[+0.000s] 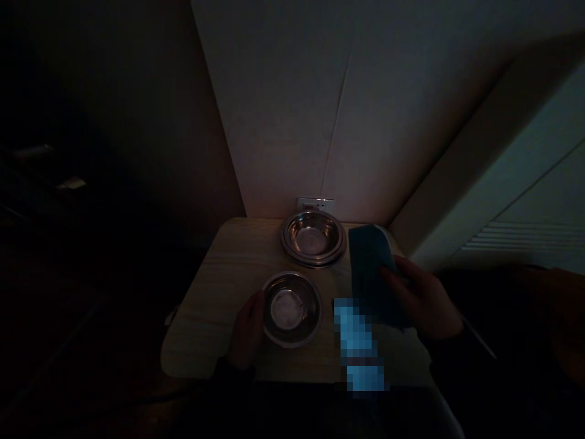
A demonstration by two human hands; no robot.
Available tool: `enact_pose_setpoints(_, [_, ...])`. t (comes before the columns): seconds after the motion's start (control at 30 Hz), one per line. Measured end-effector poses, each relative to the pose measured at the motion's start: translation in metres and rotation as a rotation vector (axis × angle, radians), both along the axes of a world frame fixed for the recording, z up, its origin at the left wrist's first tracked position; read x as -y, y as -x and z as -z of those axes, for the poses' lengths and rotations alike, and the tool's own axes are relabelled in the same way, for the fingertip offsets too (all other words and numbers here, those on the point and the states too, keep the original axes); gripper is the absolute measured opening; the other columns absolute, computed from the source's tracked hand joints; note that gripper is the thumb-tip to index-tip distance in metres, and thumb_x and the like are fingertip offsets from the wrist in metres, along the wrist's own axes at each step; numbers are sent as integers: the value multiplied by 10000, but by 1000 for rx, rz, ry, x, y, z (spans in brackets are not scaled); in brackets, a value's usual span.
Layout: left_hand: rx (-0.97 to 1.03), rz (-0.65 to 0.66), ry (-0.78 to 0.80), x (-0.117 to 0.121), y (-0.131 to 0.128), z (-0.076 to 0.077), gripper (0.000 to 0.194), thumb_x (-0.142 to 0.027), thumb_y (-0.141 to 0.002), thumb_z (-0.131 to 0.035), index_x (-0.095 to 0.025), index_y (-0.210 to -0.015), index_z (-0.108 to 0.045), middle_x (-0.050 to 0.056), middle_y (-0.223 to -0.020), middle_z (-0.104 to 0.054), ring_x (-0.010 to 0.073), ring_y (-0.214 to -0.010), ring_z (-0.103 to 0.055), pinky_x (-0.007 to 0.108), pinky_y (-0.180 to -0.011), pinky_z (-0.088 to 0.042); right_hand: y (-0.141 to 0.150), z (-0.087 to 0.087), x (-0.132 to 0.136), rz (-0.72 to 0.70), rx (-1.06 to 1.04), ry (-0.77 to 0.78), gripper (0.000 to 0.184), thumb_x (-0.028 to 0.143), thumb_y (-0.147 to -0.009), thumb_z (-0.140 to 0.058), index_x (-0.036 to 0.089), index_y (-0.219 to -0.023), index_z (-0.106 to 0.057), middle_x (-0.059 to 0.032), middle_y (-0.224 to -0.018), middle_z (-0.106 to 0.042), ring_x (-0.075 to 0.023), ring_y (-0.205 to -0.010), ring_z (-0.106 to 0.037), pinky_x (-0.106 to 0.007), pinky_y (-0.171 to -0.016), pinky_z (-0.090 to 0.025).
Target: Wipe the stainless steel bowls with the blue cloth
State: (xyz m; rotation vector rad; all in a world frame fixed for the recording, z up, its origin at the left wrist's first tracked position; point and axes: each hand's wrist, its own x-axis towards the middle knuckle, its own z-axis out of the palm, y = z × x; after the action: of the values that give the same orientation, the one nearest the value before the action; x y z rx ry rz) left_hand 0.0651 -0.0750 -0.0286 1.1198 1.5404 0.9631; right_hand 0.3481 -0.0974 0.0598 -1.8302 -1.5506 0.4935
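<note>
A shiny metal bowl (291,310) sits near the front of a small wooden-topped table (219,274). At its left rim is my left hand (247,329), closed on the edge with the thumb at the rim; the fingers are mostly in shadow. My right hand (425,299) is closed on a teal cloth (371,268), which is held up over the right side of the table. Behind the first bowl, a stack of wider metal bowls (313,239) rests at the table's back edge.
A lit blue patch (359,344), pixelated beyond recognition, lies at the front right, below the cloth. On the pale wall (283,122) behind the table is a socket plate (315,203). A light panel with slats (525,235) stands to the right. The left side is very dark.
</note>
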Motion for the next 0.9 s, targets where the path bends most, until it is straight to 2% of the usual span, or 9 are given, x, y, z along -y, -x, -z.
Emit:
enact_pose_setpoints(0.1, [-38,9,-19,-1,3,1,479,-512,-844,-358,-150,-965,-648,131,-1088,-667,233,-1017,-601,341,-915,-422,30,-4,5,-145,36,-65,368,420,-837,-439,221,-1117,-571,-81,-1006,-650,-240,-886,-615,-332,-723,-501])
enact_pose_setpoints(0.17, [-83,-10,-35,-1,5,1,460,-503,-841,-367,-155,-933,-653,129,-1051,-677,238,-1001,-602,343,-909,-416,52,1,7,-253,94,-126,301,344,-861,-423,225,-1094,-573,-76,-993,-642,-219,-887,-612,-328,-773,-489])
enact_pose_setpoints(0.27, [-142,-52,-34,-2,7,1,431,-490,-832,-383,-158,-883,-654,123,-986,-690,247,-953,-607,355,-878,-418,84,15,12,-324,181,-154,256,265,-875,-381,196,-973,-606,-91,-920,-607,-195,-789,-614,-310,-720,-491])
enact_pose_setpoints(0.37, [-167,-48,-16,-2,11,1,437,-493,-824,-383,-153,-824,-657,113,-892,-699,246,-875,-613,358,-821,-432,106,27,19,-334,262,-124,265,211,-850,-393,187,-1017,-599,-95,-921,-594,-190,-739,-615,-298,-667,-491])
enact_pose_setpoints(0.57, [-97,24,2,-2,20,4,437,-494,-808,-408,-147,-804,-673,75,-825,-704,221,-809,-619,311,-742,-453,124,28,29,-422,274,121,305,163,-801,-476,176,-1101,-530,-83,-976,-643,-208,-748,-639,-302,-648,-474])
enact_pose_setpoints(0.7, [-25,12,22,0,21,4,425,-497,-789,-443,-142,-810,-677,54,-782,-697,210,-784,-614,288,-700,-452,132,24,25,-512,314,253,175,198,-851,-467,208,-981,-585,-42,-850,-669,-187,-713,-635,-273,-604,-435])
enact_pose_setpoints(0.8, [-9,7,38,2,21,3,417,-487,-791,-447,-137,-797,-674,43,-751,-684,196,-747,-602,274,-674,-443,136,25,21,-627,418,226,183,249,-877,-459,205,-810,-624,-46,-795,-649,-184,-726,-612,-281,-626,-421])
enact_pose_setpoints(0.9, [7,5,46,5,22,0,417,-478,-794,-448,-132,-831,-678,40,-765,-683,190,-753,-594,268,-680,-440,133,28,19,-747,454,83,174,266,-859,-506,200,-775,-643,-63,-961,-644,-219,-915,-577,-357,-804,-409])
